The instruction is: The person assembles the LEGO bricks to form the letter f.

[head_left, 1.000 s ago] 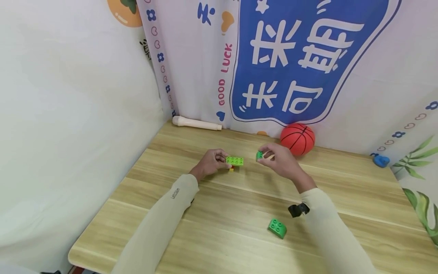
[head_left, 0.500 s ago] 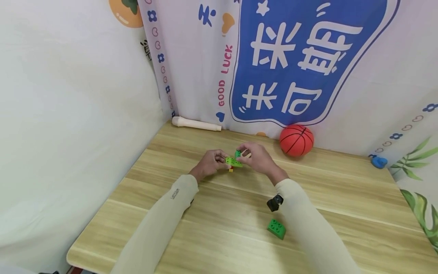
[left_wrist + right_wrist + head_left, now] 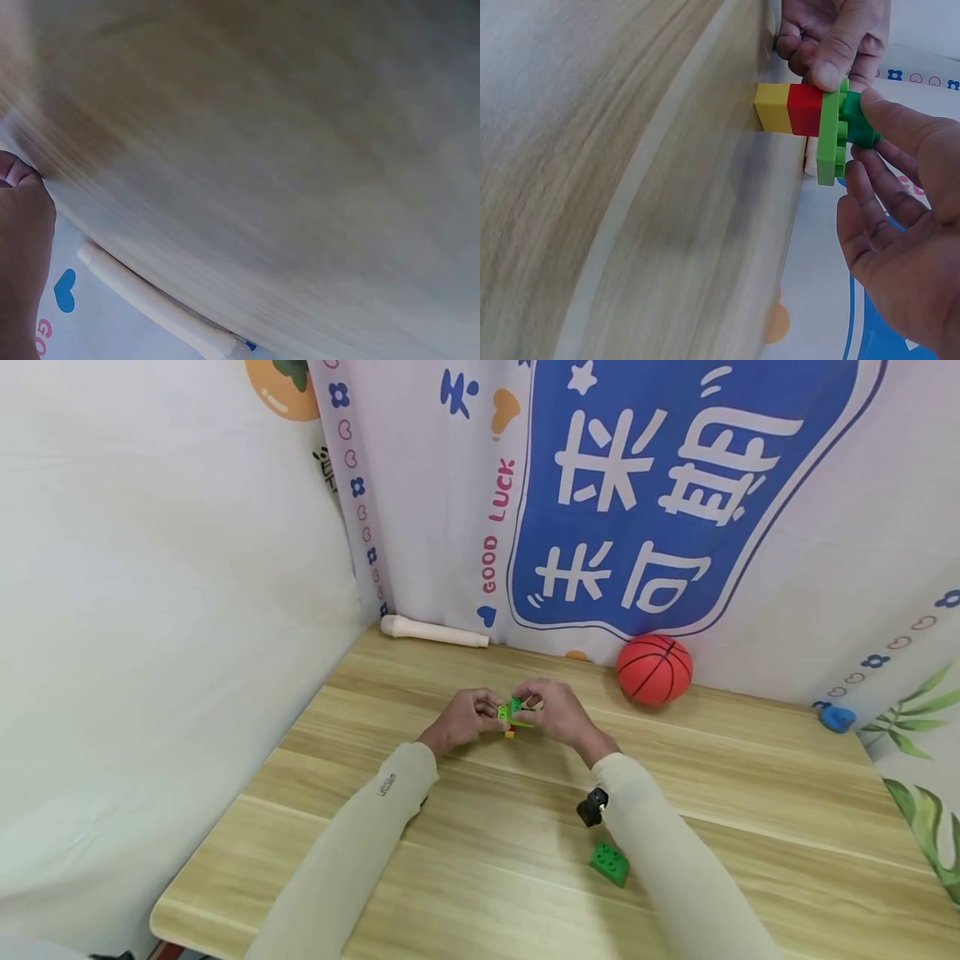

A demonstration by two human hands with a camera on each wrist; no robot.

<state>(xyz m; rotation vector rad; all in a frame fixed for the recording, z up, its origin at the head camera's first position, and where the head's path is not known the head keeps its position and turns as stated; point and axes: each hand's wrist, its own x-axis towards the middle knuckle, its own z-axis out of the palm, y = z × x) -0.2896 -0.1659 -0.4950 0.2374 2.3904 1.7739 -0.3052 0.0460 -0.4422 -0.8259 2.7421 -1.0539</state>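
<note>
A small stack stands on the table: a yellow brick (image 3: pixel 772 107) at the bottom, a red brick (image 3: pixel 805 109) on it, then a wide light green brick (image 3: pixel 827 146). My left hand (image 3: pixel 467 717) grips the light green brick at its left end. With thumb and fingers, my right hand (image 3: pixel 555 712) pinches a small dark green brick (image 3: pixel 860 124), which sits against the studs of the light green one. Whether it is fully pressed down I cannot tell. In the left wrist view only part of the left hand (image 3: pixel 24 247) shows, its bricks out of sight.
Nearer on the wooden table (image 3: pixel 480 860), a green brick with a sloped side (image 3: pixel 610 864) lies by the right forearm. Along the back wall are a white toy microphone (image 3: pixel 435 632), a red ball (image 3: pixel 655 669) and a small blue object (image 3: pixel 836 717).
My right hand has moved left with the dark green brick, from apart on the right to onto the light green brick. The left hand has stayed in place, holding the stack.
</note>
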